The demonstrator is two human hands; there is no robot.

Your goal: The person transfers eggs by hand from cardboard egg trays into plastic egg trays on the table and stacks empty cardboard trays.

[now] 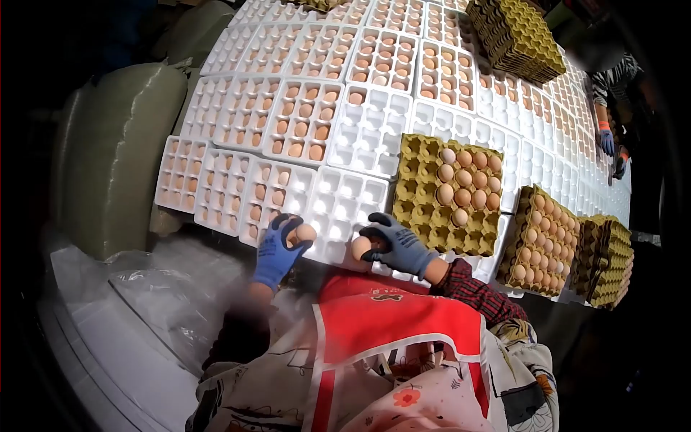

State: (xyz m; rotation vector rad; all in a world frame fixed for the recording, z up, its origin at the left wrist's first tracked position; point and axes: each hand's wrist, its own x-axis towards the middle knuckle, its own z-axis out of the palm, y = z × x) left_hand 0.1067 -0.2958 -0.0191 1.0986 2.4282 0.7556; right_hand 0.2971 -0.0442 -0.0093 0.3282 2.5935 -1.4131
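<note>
My left hand (281,252), in a blue and black work glove, is closed around an egg (306,232) at the near edge of the white foam trays. The same kind of glove covers my right hand (400,247), whose fingers grip another egg (360,248). Both hands are over or beside a white foam tray (348,189) with bare cells. Just left stands a foam tray partly filled with eggs (278,196). Beyond my right hand, a yellowish pulp egg tray (415,173) carries several eggs, mostly on its right side.
Rows of white foam trays (306,93) with eggs cover the surface. Stacked pulp trays stand at the back (518,39) and right (607,259), near an egg-filled pulp tray (541,243). Large sacks (119,155) are at left. A co-worker's gloved hands (607,140) show far right.
</note>
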